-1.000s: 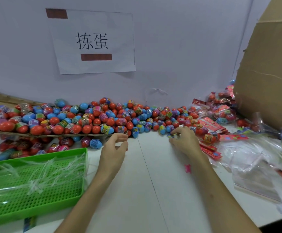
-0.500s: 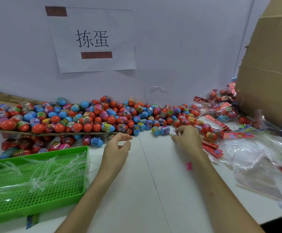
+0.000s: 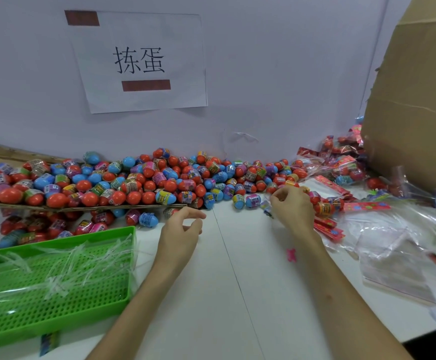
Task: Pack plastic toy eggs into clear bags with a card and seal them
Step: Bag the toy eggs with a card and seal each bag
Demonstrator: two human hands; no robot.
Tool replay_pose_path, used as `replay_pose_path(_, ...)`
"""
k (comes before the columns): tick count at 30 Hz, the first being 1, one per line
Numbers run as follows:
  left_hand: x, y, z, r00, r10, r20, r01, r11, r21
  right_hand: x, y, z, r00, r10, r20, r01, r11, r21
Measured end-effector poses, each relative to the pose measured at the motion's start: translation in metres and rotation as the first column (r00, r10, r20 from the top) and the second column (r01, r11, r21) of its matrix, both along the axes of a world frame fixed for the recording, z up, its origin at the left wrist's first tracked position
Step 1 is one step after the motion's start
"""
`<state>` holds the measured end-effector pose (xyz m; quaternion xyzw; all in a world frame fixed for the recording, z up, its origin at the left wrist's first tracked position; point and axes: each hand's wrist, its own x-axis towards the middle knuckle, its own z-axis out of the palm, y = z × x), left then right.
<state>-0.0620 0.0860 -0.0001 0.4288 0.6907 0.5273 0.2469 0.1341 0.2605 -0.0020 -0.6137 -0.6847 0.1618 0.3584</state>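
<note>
Two loosely curled hands (image 3: 179,229) (image 3: 292,209) beside eggs (image 3: 133,197)

**Eggs heaped at the back, bags and cards to the right**

Long heap of toy eggs (image 3: 144,183) along the far edge of the table (image 3: 224,281), mostly red, many blue, each wrapped in a printed band. Two loose eggs (image 3: 252,200) just in front of the heap, side by side on the bare top. Red printed cards (image 3: 327,229) lying flat and overlapping to the right. Clear bags (image 3: 393,266) further right, empty, crumpled, overlapping. Filled bags (image 3: 344,167) piled at the back right, with eggs and red cards inside.
</note>
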Motion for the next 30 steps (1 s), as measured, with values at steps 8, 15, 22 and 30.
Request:
replay_pose_path(8, 0.001, -0.002, 0.002, 1.000, -0.008, -0.008, 0.008, 1.000, -0.001, 0.004, 0.002, 0.010, 0.776, -0.018, -0.631, -0.124, 0.976, -0.180)
replay_pose_path(15, 0.000, 0.002, 0.006, 0.925, -0.061, 0.374, 0.077, 0.997, -0.028, -0.005, -0.008, 0.025, 0.653, 0.083, -0.753, -0.079, 0.996, 0.041)
replay_pose_path(22, -0.001, 0.001, 0.010, 0.636, -0.179, 0.750, 0.207, 0.977, 0.057, -0.033, -0.046, 0.036, 0.538, 0.505, -0.675, -0.631, 0.772, 0.074)
replay_pose_path(30, -0.003, -0.003, 0.010, 0.479, -0.194, 0.856, 0.238, 0.967, 0.086, -0.056, -0.081, 0.030, 0.331, 0.806, -0.490, -0.943, 0.304, -0.136)
